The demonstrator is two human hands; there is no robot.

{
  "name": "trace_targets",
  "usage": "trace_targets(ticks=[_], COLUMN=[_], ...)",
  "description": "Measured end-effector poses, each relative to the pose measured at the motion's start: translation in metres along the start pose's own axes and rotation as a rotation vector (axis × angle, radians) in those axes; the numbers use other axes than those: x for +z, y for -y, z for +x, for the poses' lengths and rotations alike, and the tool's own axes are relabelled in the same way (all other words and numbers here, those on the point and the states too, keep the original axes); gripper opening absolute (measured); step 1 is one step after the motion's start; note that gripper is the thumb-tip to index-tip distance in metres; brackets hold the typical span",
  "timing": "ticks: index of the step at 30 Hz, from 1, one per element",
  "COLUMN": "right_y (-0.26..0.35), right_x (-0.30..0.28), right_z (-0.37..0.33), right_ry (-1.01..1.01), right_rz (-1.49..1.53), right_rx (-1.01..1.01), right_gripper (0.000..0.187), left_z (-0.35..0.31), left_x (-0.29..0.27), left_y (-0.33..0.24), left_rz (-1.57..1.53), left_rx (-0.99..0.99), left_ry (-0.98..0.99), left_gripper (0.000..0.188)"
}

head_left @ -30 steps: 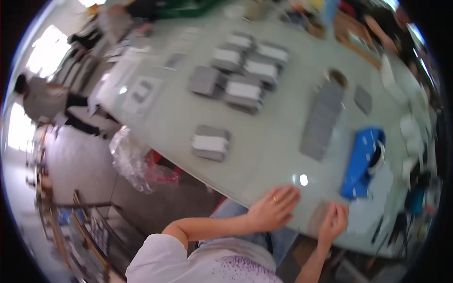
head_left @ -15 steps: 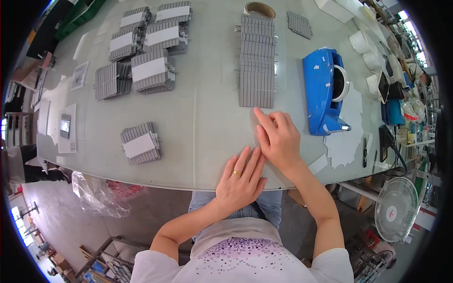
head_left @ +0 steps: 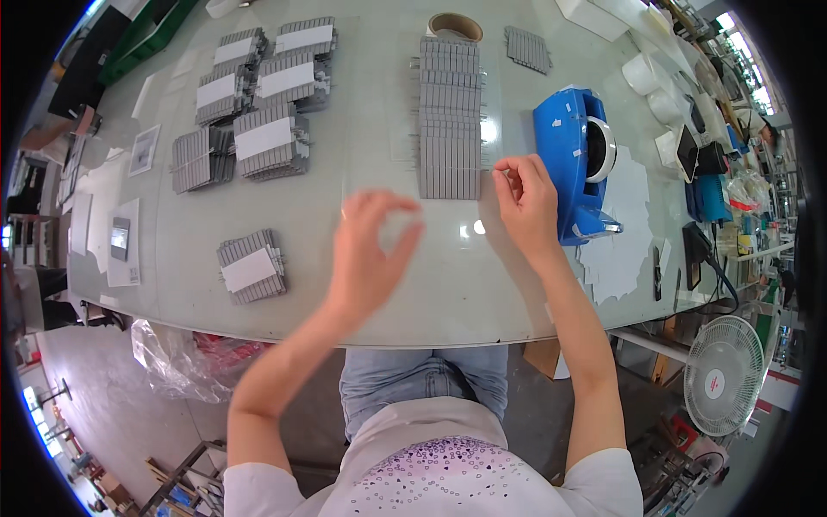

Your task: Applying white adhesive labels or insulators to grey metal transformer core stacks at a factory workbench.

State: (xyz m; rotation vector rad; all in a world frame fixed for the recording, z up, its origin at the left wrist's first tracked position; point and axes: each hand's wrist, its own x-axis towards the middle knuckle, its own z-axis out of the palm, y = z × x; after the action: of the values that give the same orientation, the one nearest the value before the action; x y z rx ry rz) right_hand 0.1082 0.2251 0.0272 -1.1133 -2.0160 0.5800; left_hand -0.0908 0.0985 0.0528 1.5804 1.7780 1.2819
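My left hand (head_left: 375,250) is raised over the near part of the table, blurred, with thumb and fingers curved apart and nothing between them. My right hand (head_left: 527,207) hovers between a long column of grey slats (head_left: 450,129) and a blue tape dispenser (head_left: 560,164). Its fingers are curled in toward the thumb; whatever they might hold cannot be made out. The slats lie side by side in overlapping rows, reaching back to a brown tape roll (head_left: 457,21). A white tape roll (head_left: 610,151) sits in the dispenser.
Several grey slat bundles, many with white labels (head_left: 264,136), stand at the back left. One labelled bundle (head_left: 251,265) lies nearer on the left, and a small slat stack (head_left: 527,49) at the back right. White paper (head_left: 633,250) lies beside the dispenser. A fan (head_left: 724,375) stands right.
Both hands have lifted from the near table edge and moved apart. My left hand went left and forward, my right hand slightly forward with its fingers curling in. The view has shifted slightly.
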Motion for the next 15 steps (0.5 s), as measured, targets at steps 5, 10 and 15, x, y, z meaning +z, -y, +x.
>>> trace_targets(ticks=[5,10,15], right_y=[-0.013,-0.012,-0.012], right_x=[0.011,0.009,0.009], right_z=[0.004,0.006,0.006], right_ry=[0.037,0.062,0.059], right_rz=[0.023,0.031,0.039], right_rx=[-0.057,-0.02,-0.007], right_gripper=[0.005,0.004,0.004], left_z=[0.053,0.063,0.06], left_x=[0.008,0.016,0.016], left_y=[0.043,0.047,0.047], left_rz=[0.055,0.068,0.068], left_rx=[0.013,0.006,0.03], left_ry=[-0.04,-0.01,0.039], left_gripper=[0.007,0.005,0.005])
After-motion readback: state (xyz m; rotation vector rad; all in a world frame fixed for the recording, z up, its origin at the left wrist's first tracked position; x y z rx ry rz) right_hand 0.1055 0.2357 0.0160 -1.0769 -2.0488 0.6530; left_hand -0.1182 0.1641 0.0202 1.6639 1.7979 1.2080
